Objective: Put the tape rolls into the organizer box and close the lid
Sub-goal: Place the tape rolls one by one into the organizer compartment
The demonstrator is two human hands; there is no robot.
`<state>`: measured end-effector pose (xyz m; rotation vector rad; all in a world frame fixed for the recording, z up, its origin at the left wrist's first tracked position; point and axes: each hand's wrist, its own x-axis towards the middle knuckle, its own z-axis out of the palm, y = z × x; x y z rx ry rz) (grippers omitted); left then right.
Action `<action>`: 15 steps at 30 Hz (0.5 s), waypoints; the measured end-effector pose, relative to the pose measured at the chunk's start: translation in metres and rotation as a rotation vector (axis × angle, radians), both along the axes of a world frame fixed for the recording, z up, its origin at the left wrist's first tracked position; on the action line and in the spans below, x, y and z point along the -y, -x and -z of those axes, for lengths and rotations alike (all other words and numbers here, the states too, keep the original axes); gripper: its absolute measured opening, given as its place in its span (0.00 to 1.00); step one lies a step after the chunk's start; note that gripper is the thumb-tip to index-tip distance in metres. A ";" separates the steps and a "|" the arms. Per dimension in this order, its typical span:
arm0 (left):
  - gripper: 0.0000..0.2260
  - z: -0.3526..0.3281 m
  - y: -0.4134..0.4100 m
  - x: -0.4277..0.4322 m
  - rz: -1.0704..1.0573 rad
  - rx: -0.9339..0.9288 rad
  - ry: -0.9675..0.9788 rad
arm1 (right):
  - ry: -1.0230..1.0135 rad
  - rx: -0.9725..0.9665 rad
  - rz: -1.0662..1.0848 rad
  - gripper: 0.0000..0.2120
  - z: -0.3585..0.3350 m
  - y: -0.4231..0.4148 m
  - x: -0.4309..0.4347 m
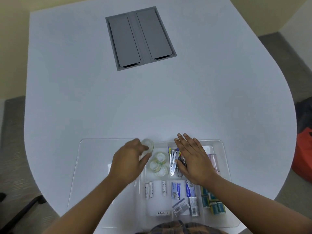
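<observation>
A clear plastic organizer box point(223, 159) lies on the white table near me, its clear lid point(94, 157) folded open to the left. My left hand point(130, 161) grips a clear tape roll point(148, 145) over the box's upper-left compartment. Several more clear tape rolls point(158, 163) lie in that compartment just below the held one. My right hand point(190, 159) rests flat, fingers spread, on the middle compartment of staplers and metal tools point(173, 163).
Lower compartments hold white batteries point(156, 190), blue staple boxes point(183, 191) and green packets point(213, 202). A grey cable hatch point(141, 38) is set into the table far ahead. A red bag point(303, 154) sits on the floor at right.
</observation>
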<state>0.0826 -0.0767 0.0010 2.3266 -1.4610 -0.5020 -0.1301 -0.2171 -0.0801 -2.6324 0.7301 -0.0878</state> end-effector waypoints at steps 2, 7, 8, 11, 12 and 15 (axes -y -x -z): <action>0.08 0.004 0.013 -0.015 0.033 0.013 -0.020 | 0.006 -0.013 0.001 0.31 0.001 0.000 -0.002; 0.12 0.020 0.033 -0.019 0.129 0.088 -0.250 | 0.016 -0.041 -0.031 0.31 -0.004 0.000 -0.003; 0.12 0.024 0.035 -0.015 0.159 0.115 -0.299 | 0.017 -0.053 -0.028 0.31 -0.004 0.000 -0.002; 0.12 0.034 0.036 -0.007 0.207 0.195 -0.399 | 0.017 -0.076 -0.031 0.32 -0.005 0.000 -0.003; 0.12 0.037 0.036 -0.007 0.210 0.210 -0.416 | 0.022 -0.088 -0.033 0.33 -0.007 -0.001 -0.003; 0.13 0.044 0.037 -0.008 0.192 0.223 -0.415 | 0.071 -0.151 -0.001 0.33 -0.015 -0.003 -0.006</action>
